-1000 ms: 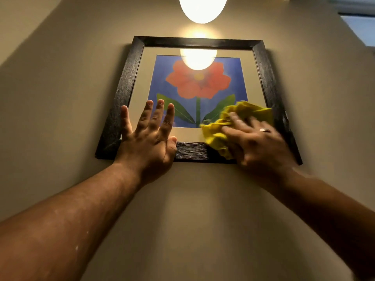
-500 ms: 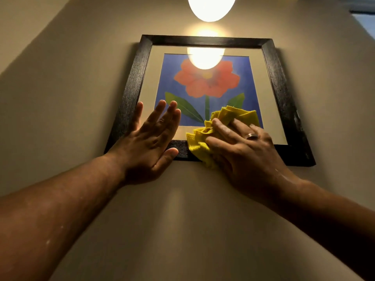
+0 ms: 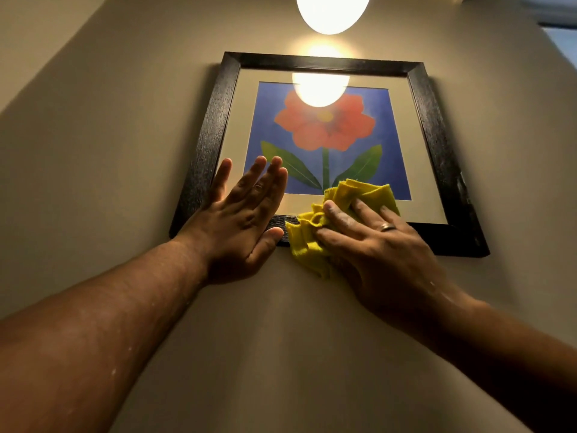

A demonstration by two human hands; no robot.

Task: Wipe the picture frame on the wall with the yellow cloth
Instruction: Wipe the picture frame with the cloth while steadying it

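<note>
Now yellow cloth (image 3: pixel 312 242) under right hand (image 3: pixel 374 248), on picture frame (image 3: pixel 212 135) bottom edge

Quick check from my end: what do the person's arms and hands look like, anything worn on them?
Both forearms are bare, with no sleeves, gloves or watch in view. The right hand wears a metallic band ring on one finger. The left hand shows no ring. Small pale flecks dot both forearms.

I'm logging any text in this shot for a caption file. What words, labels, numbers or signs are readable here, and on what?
None can be read.
The picture frame and its flower print: no caption or signature visible.
The yellow cloth: no tag or label showing.
The ring on the right hand: too small to tell any marking.
</note>
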